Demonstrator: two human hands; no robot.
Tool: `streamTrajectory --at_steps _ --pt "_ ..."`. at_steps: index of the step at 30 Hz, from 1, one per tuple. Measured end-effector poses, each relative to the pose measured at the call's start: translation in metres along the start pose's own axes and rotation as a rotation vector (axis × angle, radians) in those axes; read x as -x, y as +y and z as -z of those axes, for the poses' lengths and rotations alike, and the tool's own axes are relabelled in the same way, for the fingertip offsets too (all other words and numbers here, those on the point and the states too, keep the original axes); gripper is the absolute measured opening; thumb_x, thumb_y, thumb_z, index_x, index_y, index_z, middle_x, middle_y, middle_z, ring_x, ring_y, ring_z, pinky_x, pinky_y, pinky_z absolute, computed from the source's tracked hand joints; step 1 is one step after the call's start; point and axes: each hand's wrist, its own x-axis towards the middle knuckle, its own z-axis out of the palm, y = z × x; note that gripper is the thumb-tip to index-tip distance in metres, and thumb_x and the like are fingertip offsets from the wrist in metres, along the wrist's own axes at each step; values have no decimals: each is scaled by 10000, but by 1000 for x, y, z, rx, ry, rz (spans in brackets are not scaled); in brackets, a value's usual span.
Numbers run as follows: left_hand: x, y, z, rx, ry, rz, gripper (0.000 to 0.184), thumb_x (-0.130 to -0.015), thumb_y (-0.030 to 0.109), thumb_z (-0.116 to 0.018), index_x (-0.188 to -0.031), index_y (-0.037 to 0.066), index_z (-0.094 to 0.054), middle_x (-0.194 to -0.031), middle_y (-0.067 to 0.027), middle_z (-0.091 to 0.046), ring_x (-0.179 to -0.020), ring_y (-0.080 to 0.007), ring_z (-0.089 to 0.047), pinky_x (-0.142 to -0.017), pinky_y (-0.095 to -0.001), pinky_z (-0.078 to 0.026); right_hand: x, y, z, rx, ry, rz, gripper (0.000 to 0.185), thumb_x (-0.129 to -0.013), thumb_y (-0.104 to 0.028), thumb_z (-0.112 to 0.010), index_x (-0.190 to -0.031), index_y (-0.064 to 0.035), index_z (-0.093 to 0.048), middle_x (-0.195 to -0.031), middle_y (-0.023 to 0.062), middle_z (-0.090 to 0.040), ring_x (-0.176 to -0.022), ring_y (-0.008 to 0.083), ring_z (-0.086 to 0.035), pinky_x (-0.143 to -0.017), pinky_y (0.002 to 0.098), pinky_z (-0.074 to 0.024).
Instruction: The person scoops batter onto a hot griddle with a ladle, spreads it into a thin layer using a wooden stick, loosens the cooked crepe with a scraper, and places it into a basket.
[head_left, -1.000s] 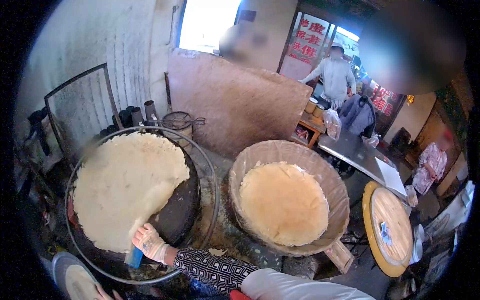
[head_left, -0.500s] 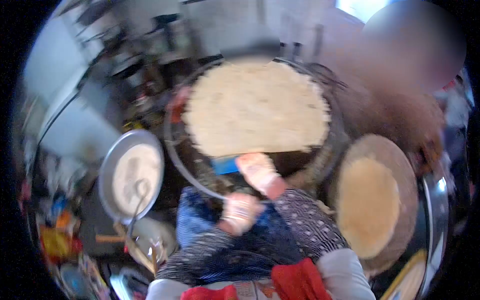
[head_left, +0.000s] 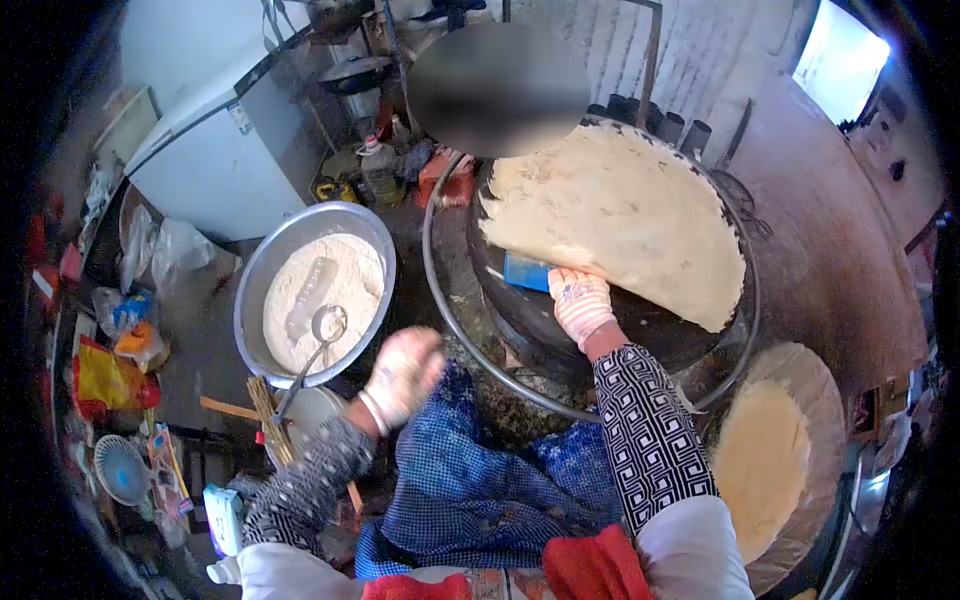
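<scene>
A large thin pancake (head_left: 620, 215) covers most of a round dark griddle (head_left: 530, 325) in front of me. My right hand (head_left: 582, 302), in a striped glove, grips a blue scraper (head_left: 527, 271) at the pancake's near edge. Gloved too, my left hand (head_left: 405, 368) hovers between the griddle and a metal basin (head_left: 250, 300), its fingers smeared by motion. Pale batter (head_left: 290, 325) fills the basin, and a ladle (head_left: 328, 325) rests in it with its handle towards me.
A metal ring (head_left: 440, 300) surrounds the griddle. At the right, a round tray (head_left: 815, 440) carries another pancake (head_left: 765, 460). A brush of stiff stalks (head_left: 272, 420) leans on a pot below the basin. Jugs (head_left: 380, 170) and a white cabinet (head_left: 225, 160) stand behind at the left.
The view has shifted and sharpened. My left hand has moved left, away from the griddle's near rim. My right hand still holds the scraper at the pancake's near edge.
</scene>
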Motion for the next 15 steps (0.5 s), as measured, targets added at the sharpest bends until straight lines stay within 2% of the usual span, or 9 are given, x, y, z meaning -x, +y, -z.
streamTrajectory --at_steps 2,3,5,7,9,10,11,13,15 --pt "-11 -27 20 -84 -32 105 310 -898 152 -590 -1168 9 -539 -1120 -218 -580 -1045 -388 -562 -931 -459 -454 0 0 -7 58 6 21 352 -916 -184 -432 -1232 -62 -528 -1229 121 -601 -1130 243 -585 -954 395 -431" --pt "-17 -47 21 -128 -2 43 322 -902 102 -589 -1195 -10 -519 -1106 -228 -575 -1010 -402 -568 -888 -442 -471 3 -6 23 46 -155 -23 363 -918 -178 -420 -1247 -58 -518 -1250 121 -592 -1138 232 -580 -966 390 -425" --pt "-37 -60 25 -192 -70 49 390 -920 199 -566 -1239 -17 -504 -1245 -231 -513 -1154 -396 -499 -998 -443 -408 4 -1 3 52 -25 29 358 -913 -166 -413 -1232 -53 -529 -1231 129 -604 -1122 233 -591 -956 389 -438" --pt "-58 -71 14 -338 -201 -121 518 -856 327 -611 -1262 18 -519 -1312 -206 -499 -1271 -391 -411 -1092 -500 -296 2 -3 16 -69 22 2 211 -827 -118 -498 -991 -74 -624 -986 128 -687 -906 272 -678 -777 400 -531" --pt "-63 -74 -8 -391 -415 -321 517 -782 427 -642 -1150 69 -577 -1120 -165 -575 -1107 -333 -502 -987 -472 -381 2 -4 19 -101 88 18 182 -782 -91 -540 -948 -76 -615 -940 112 -687 -860 285 -679 -763 400 -535" --pt "-65 -62 -28 -364 -527 -337 355 -775 396 -632 -977 106 -596 -934 -106 -591 -962 -290 -541 -945 -470 -394 2 2 1 -84 183 65 206 -780 -102 -553 -979 -74 -598 -972 102 -680 -882 270 -674 -776 394 -528" --pt "-69 -29 -46 -430 -885 -181 214 -781 352 -607 -822 149 -554 -829 -56 -573 -900 -271 -560 -935 -475 -393 1 8 -16 -89 248 104 227 -779 -124 -576 -1000 -76 -585 -993 97 -673 -895 252 -671 -785 390 -524" --pt "-19 -3 -96 -239 -441 -195 161 -787 333 -578 -775 194 -498 -753 -19 -498 -771 -246 -516 -848 -422 -397 0 1 -6 -23 101 33 221 -800 -142 -568 -1012 -78 -581 -973 105 -669 -886 242 -671 -775 395 -524" --pt "-4 70 -119 -330 -342 -103 122 -813 321 -550 -788 209 -508 -810 -8 -512 -816 -215 -508 -802 -385 -388 4 -3 11 -10 73 92 225 -837 -148 -533 -1042 -67 -573 -970 114 -670 -885 251 -672 -781 394 -526"
